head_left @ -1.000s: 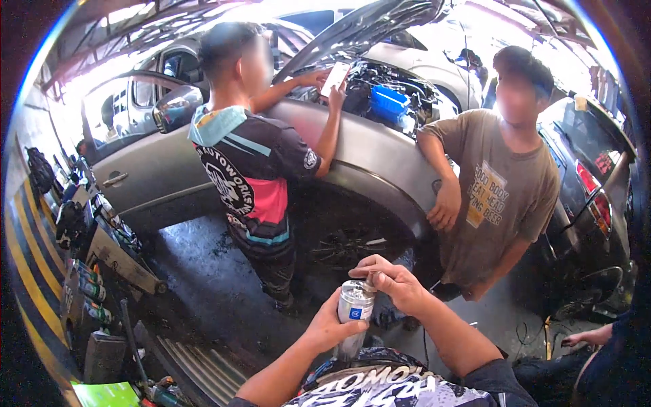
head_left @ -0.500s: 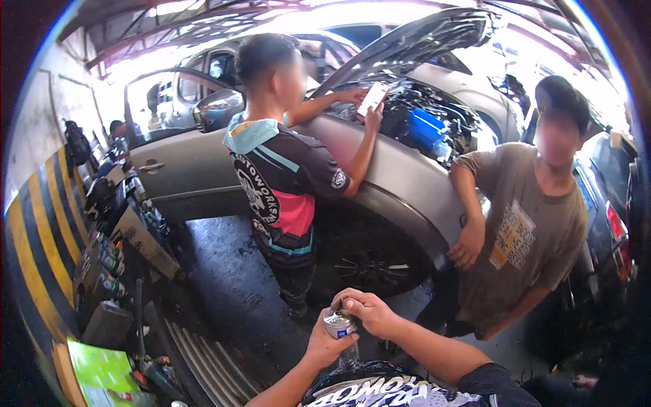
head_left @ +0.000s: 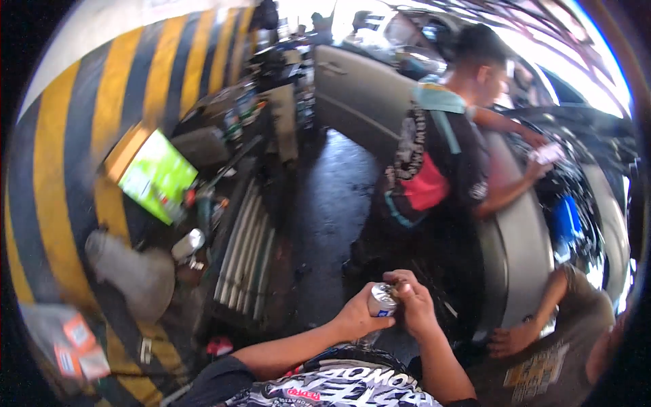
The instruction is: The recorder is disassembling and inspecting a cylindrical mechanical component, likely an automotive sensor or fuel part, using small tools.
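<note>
My left hand (head_left: 358,316) is wrapped round a small silver can (head_left: 381,302) with a bit of blue on its side, held in front of my body. My right hand (head_left: 419,306) is closed at the can's top, fingers pinched together. Something small and dark shows between those fingers, too blurred to name.
Ahead, a person (head_left: 447,149) leans over a car's engine bay holding a pale phone (head_left: 546,154). Another person's arm (head_left: 542,305) is close on my right. To the left, a green box (head_left: 154,175), a silver can (head_left: 188,244) and a grey funnel-shaped thing (head_left: 132,275) stand by a striped wall (head_left: 119,88).
My view has swung left, so the car and both people shift right and the striped wall fills the left. The can stays in my left hand, with my right hand still at its top.
</note>
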Demonstrator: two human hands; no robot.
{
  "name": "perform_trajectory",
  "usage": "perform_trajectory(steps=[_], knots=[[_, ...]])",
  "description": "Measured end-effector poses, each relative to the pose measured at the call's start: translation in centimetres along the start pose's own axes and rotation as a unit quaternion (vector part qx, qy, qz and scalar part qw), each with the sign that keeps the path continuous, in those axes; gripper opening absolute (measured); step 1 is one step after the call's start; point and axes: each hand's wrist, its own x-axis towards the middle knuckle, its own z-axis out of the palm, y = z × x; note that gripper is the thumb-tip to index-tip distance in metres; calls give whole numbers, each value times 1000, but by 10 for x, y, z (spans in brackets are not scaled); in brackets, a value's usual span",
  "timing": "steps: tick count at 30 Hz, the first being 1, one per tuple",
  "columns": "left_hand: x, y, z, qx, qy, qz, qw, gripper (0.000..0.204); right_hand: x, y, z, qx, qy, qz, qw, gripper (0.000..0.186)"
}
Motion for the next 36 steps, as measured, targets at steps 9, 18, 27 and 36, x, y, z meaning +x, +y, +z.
perform_trajectory(steps=[9, 18, 27, 36], knots=[[-32, -3, -33, -41, 124, -9, 991, 71, 34, 25, 41, -43, -152, -59, 986, 50], [-54, -42, -93, -70, 232, -30, 970, 68, 70, 40, 137, -127, -136, -90, 978, 52], [-97, -41, -224, -46, 293, -26, 955, 67, 130, 26, 260, -102, -200, -35, 974, 49], [-225, -80, -308, -189, 525, -53, 828, 68, 177, 129, 413, -313, -461, -188, 809, 28]])
